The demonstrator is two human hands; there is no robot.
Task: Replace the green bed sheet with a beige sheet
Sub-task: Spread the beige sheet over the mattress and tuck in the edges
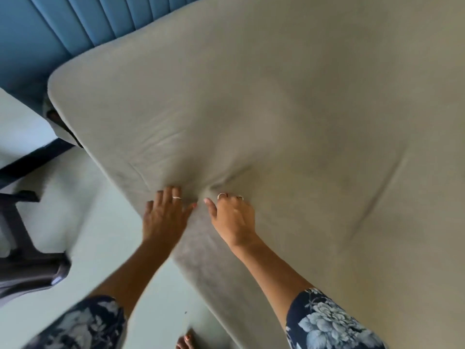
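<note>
A beige sheet (289, 109) covers the whole mattress top and hangs down its near side. My left hand (164, 215) lies flat on the sheet at the mattress edge, fingers spread, a ring on one finger. My right hand (232, 217) is beside it, a little apart, fingers curled down into the fabric, with creases fanning out from them. Whether those fingers pinch the cloth I cannot tell. No green sheet is visible.
A blue padded headboard (83, 23) stands at the top left. A dark chair (27, 263) sits on the pale floor (105, 222) to the left. A white table with a dark edge (22, 137) is at far left. My bare toes (186, 342) show below.
</note>
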